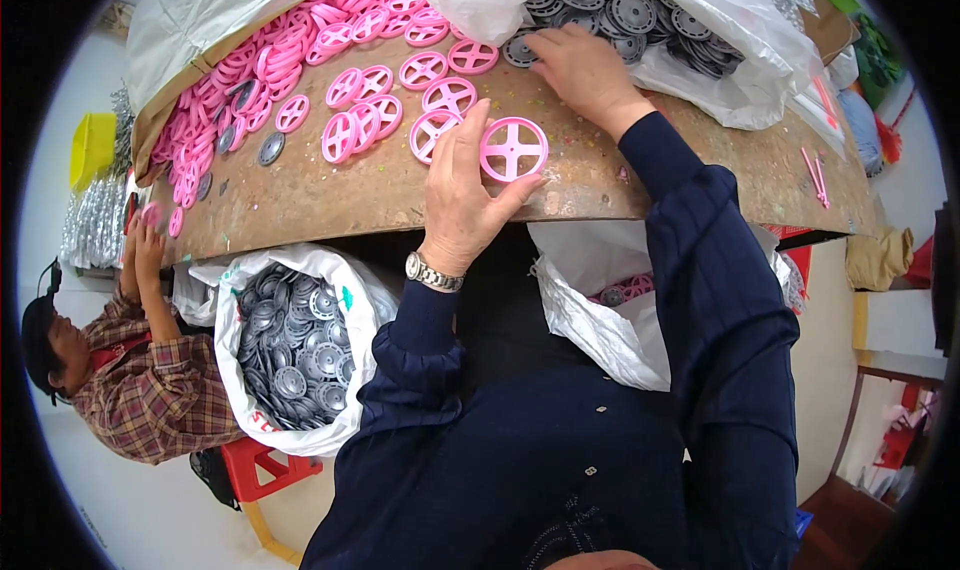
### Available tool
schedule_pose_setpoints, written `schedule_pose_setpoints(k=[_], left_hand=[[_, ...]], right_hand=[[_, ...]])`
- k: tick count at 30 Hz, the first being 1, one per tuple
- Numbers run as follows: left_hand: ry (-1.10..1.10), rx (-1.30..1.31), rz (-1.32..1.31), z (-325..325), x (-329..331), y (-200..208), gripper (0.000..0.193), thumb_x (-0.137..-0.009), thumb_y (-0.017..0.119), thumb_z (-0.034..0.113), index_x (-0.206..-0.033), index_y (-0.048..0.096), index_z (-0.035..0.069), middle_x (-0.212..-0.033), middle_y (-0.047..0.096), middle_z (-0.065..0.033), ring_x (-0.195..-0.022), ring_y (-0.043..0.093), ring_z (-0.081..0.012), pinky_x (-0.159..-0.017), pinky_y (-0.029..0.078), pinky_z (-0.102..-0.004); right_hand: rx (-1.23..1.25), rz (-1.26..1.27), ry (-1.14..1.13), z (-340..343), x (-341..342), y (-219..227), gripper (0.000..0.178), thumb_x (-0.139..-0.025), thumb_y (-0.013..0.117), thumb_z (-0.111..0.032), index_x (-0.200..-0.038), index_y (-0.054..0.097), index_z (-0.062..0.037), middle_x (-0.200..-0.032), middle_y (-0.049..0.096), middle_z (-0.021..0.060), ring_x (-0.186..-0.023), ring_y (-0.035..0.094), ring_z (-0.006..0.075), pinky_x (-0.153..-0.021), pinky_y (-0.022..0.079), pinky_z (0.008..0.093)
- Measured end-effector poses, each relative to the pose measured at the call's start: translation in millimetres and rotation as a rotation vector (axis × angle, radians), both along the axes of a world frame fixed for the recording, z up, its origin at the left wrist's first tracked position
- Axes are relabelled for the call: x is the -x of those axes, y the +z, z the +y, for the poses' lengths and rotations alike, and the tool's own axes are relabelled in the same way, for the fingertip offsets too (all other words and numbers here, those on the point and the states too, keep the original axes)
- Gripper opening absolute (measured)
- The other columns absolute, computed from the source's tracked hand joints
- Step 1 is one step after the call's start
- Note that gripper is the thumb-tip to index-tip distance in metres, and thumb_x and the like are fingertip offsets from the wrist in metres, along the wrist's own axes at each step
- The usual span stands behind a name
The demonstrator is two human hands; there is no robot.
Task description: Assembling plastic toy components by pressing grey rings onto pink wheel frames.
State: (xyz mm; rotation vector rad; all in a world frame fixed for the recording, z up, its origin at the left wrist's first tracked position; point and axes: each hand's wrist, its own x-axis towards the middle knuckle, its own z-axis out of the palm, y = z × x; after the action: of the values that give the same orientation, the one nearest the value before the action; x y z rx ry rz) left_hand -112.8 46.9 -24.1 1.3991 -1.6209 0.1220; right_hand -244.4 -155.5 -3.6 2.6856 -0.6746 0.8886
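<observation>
My left hand (463, 190) holds a pink four-spoked plastic wheel (513, 132) upright near the table's front edge, between thumb and fingers. Just behind that hand, more pink wheels (450, 94) lie on the table. Farther back to the right, my right hand (590, 75) reaches to the edge of a white sack, its fingers closed at a round grey slotted disc (519, 50). Part of that disc is covered by the fingertips. Inside the sack's mouth lies a heap of similar grey discs (632, 14).
A large pile of pink wheels (285, 55) covers the table's (350, 195) back left. Below the edge stands a white sack (232, 345) full of grey discs; another white bag (600, 335) hangs beside my lap. At left, a person in a checked shirt (165, 395) handles a pink piece.
</observation>
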Motion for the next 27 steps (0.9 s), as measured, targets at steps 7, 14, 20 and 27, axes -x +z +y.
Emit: schedule_pose_setpoints(k=[7,14,20,27], left_hand=[[-0.016,-0.012,0.012,0.5,2.1,0.9,0.093,-0.070,0.087,0.030,-0.145,0.039,0.001,-0.119,0.060,-0.0188,-0.108,0.059,-0.0351,-0.095,0.047,-0.0445],[-0.010,-0.029,0.015,0.1,1.1,1.7,0.093,-0.070,0.086,0.030,-0.145,0.040,0.001,-0.118,0.060,-0.0188,-0.108,0.059,-0.0349,-0.094,0.047,-0.0445],[0.004,-0.024,-0.009,0.5,1.6,1.9,0.093,-0.070,0.086,0.030,-0.145,0.039,0.001,-0.118,0.060,-0.0192,-0.109,0.058,-0.0353,-0.094,0.047,-0.0449],[-0.006,-0.031,0.023,1.2,1.8,1.3,0.093,-0.071,0.086,0.030,-0.146,0.039,0.001,-0.118,0.060,-0.0192,-0.109,0.059,-0.0353,-0.095,0.047,-0.0450]], right_hand=[[-0.010,0.075,-0.128,1.7,-16.2,-12.5,0.029,-0.081,0.071,-0.029,-0.104,0.068,-0.0105,-0.098,0.069,0.0020,-0.097,0.062,0.0239,-0.076,0.056,0.0365],[0.141,0.178,-0.167,-9.8,-11.9,-12.9,0.021,-0.083,0.068,-0.028,-0.096,0.068,-0.0109,-0.092,0.068,0.0014,-0.089,0.064,0.0224,-0.071,0.056,0.0373],[0.077,-0.080,-0.125,-2.3,-22.1,-17.6,0.024,-0.084,0.069,-0.032,-0.092,0.067,-0.0104,-0.094,0.068,0.0027,-0.093,0.064,0.0235,-0.071,0.056,0.0371],[0.097,0.036,-0.153,-14.8,-23.1,-11.2,0.015,-0.088,0.060,-0.022,-0.089,0.066,-0.0090,-0.078,0.070,0.0095,-0.077,0.069,0.0280,-0.065,0.057,0.0412]])
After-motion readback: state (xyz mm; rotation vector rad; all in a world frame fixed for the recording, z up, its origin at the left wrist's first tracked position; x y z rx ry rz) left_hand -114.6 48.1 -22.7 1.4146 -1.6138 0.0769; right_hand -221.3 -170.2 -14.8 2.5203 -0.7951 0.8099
